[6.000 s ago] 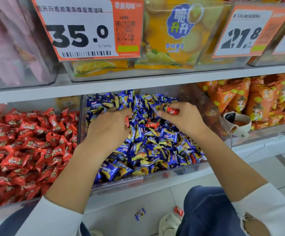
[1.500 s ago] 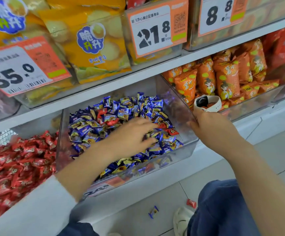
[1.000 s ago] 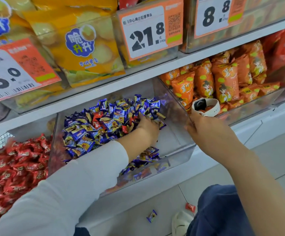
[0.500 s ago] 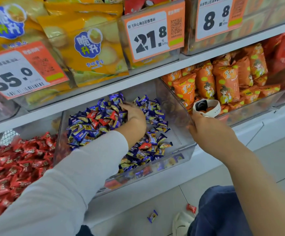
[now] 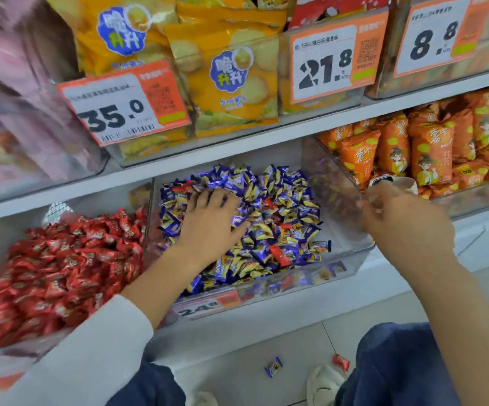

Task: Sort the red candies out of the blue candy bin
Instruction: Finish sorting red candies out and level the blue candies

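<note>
A clear bin (image 5: 351, 253) on the lower shelf holds a heap of blue candies (image 5: 269, 200). A few red candies (image 5: 280, 254) lie scattered among them, near the front right and back left. My left hand (image 5: 211, 221) lies flat on the heap with its fingers spread, palm down. My right hand (image 5: 404, 218) is at the bin's right wall near the upper corner, blurred, so its fingers cannot be read. To the left, a second bin is full of red candies (image 5: 62, 265).
Orange snack bags (image 5: 430, 148) fill the bin to the right, with a white scoop (image 5: 395, 181) at its front. Yellow chip bags (image 5: 231, 77) and price tags stand on the shelf above. A blue candy (image 5: 273, 367) and a red candy (image 5: 340, 362) lie on the floor by my knees.
My left hand has drawn back from the rear of the heap and spread flat, and the blue candies now lie more evenly across the bin. My right hand stays at the right wall.
</note>
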Motion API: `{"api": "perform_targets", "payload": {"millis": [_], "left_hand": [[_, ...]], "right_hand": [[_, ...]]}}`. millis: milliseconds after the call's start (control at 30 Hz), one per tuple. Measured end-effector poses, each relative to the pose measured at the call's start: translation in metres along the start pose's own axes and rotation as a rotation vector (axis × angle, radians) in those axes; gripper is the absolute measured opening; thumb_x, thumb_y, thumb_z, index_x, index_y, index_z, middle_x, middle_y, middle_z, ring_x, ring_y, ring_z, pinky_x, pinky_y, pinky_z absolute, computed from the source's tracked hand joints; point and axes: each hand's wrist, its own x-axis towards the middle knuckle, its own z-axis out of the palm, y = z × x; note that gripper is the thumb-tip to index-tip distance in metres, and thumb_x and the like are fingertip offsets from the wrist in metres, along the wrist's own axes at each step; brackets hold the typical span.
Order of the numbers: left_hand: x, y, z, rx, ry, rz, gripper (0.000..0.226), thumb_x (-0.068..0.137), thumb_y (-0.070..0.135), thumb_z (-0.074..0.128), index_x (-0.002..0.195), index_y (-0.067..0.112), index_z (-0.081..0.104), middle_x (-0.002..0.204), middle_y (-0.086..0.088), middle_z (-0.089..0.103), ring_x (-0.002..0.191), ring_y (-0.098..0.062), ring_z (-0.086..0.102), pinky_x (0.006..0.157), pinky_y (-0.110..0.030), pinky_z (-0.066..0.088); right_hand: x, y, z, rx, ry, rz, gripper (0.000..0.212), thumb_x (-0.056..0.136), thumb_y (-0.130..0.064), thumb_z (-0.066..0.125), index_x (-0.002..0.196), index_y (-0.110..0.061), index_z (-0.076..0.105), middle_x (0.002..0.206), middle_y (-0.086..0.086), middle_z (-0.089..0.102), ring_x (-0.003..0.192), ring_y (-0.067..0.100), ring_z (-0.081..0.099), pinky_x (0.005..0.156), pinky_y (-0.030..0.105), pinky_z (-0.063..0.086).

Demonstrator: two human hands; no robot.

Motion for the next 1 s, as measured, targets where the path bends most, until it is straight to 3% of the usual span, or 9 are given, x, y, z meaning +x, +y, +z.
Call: {"api": "perform_targets", "payload": {"millis": [100,233,367,467,567,700,767,933,1000], "left_hand": [[-0.011,-0.001,0.007,-0.098,0.006,0.064,0.069,0.087,0.066,0.039,0.143,0.026,0.034,0.148,-0.002,0.034,0.140,-0.027,0.021,0.117,-0.049,0.007],[-0.019,0.000,0.006,-0.150,-0.107,0.154,0.076,0.087,0.070,0.030,0.150,0.029,0.016,0.156,0.002,0.019,0.145,-0.022,0.007,0.118,-0.044,-0.002],[-0.025,-0.015,-0.009,-0.399,-0.013,0.192,0.050,0.097,0.047,0.038,0.142,0.027,0.039,0.147,0.005,0.038,0.139,-0.018,0.027,0.117,-0.032,0.013],[-0.018,-0.045,-0.024,-0.414,0.156,0.005,0.036,0.099,0.023,0.041,0.133,0.019,0.051,0.135,-0.002,0.052,0.124,-0.022,0.044,0.106,-0.030,0.030],[0.000,-0.073,-0.030,-0.300,0.077,-0.197,0.042,0.094,0.009,0.042,0.136,0.011,0.046,0.111,-0.017,0.062,0.098,-0.033,0.057,0.082,-0.040,0.044],[0.018,-0.076,-0.027,-0.229,0.023,-0.224,0.035,0.099,0.018,0.039,0.132,0.011,0.046,0.120,-0.017,0.057,0.104,-0.034,0.053,0.070,-0.033,0.033],[0.021,-0.074,-0.023,-0.286,0.014,-0.192,0.036,0.098,0.021,0.043,0.133,0.015,0.046,0.121,-0.014,0.059,0.104,-0.032,0.055,0.074,-0.035,0.041],[0.018,-0.079,-0.020,-0.377,-0.044,-0.201,0.034,0.092,0.023,0.057,0.126,0.022,0.058,0.121,-0.005,0.062,0.107,-0.026,0.057,0.087,-0.033,0.043],[0.011,-0.080,-0.024,-0.432,0.033,-0.191,0.023,0.091,0.023,0.059,0.113,0.022,0.066,0.111,0.000,0.066,0.102,-0.021,0.059,0.083,-0.028,0.043]], "right_hand": [[-0.004,-0.018,-0.001,0.110,0.210,-0.097,0.014,0.092,-0.022,0.054,0.096,-0.014,0.065,0.075,0.015,0.065,0.062,0.037,0.059,0.052,0.033,0.043],[-0.011,-0.046,0.014,0.216,0.085,-0.201,0.008,0.088,-0.020,0.060,0.091,-0.021,0.068,0.071,0.006,0.068,0.065,0.032,0.063,0.054,0.031,0.040],[-0.007,-0.071,0.023,0.305,-0.105,-0.215,0.008,0.088,-0.027,0.060,0.088,-0.029,0.068,0.072,-0.006,0.067,0.070,0.020,0.063,0.062,0.035,0.050],[0.009,-0.082,0.026,0.305,-0.205,-0.241,0.010,0.089,-0.028,0.059,0.091,-0.029,0.069,0.073,-0.011,0.064,0.071,0.015,0.060,0.066,0.032,0.049],[0.031,-0.094,0.039,0.248,-0.302,-0.277,0.017,0.091,-0.023,0.057,0.102,-0.025,0.069,0.086,-0.008,0.068,0.081,0.016,0.062,0.074,0.031,0.049],[0.050,-0.115,0.069,0.264,-0.409,-0.304,0.029,0.094,-0.021,0.053,0.122,-0.021,0.061,0.113,-0.003,0.068,0.097,0.016,0.063,0.081,0.026,0.046],[0.056,-0.122,0.080,0.193,-0.446,-0.316,0.032,0.095,-0.025,0.052,0.126,-0.022,0.057,0.119,0.001,0.065,0.105,0.021,0.061,0.087,0.031,0.048],[0.059,-0.123,0.097,-0.016,-0.499,-0.392,0.029,0.095,-0.022,0.048,0.123,-0.022,0.056,0.113,0.008,0.066,0.099,0.028,0.062,0.077,0.034,0.048],[0.059,-0.122,0.101,-0.008,-0.505,-0.388,0.027,0.094,-0.020,0.050,0.119,-0.020,0.059,0.107,0.010,0.067,0.094,0.029,0.063,0.073,0.034,0.050]]}}
